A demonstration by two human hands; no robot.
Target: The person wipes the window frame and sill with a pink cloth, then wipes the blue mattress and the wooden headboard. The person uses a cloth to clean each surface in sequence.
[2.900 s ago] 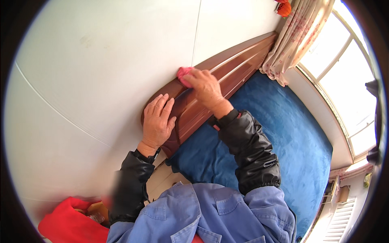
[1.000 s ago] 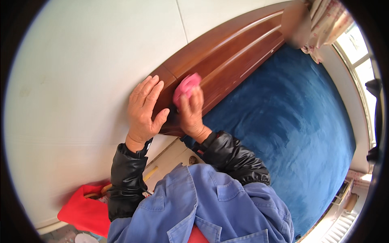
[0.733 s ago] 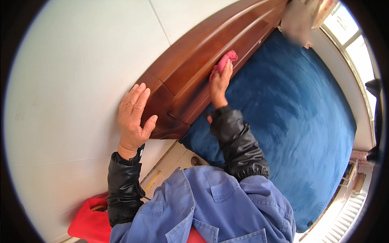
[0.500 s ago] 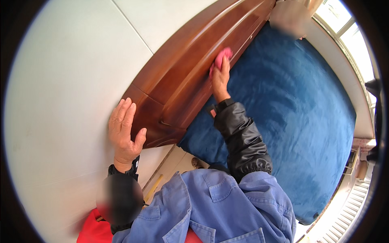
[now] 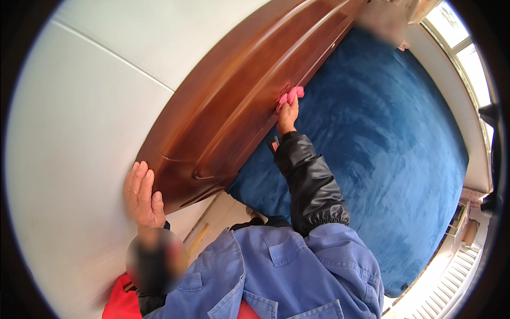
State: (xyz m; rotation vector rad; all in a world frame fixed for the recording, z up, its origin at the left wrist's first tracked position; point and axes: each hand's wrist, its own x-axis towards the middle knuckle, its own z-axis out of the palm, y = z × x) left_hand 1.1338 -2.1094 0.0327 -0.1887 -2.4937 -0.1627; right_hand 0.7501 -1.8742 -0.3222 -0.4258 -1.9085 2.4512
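A dark reddish-brown wooden headboard (image 5: 228, 90) with long raised mouldings stands along the pale wall. My right hand (image 5: 288, 115) presses a bunched pink cloth (image 5: 290, 99) against the lower part of its face, close above the blue bed cover (image 5: 382, 133). At the near end of the headboard, my left hand (image 5: 141, 195) lies with fingers stretched out along the wall and the headboard's edge. It holds nothing. Black sleeves cover both my forearms.
The pale wall (image 5: 95, 117) with a tile seam rises to the left. A window (image 5: 467, 58) runs along the far right, and a white radiator (image 5: 446, 290) is at the lower right. Below the headboard's near end shows a tiled floor (image 5: 212, 218).
My right hand and the pink cloth have come a little nearer along the headboard. The whole view has shifted, and my left hand now appears lower and further left.
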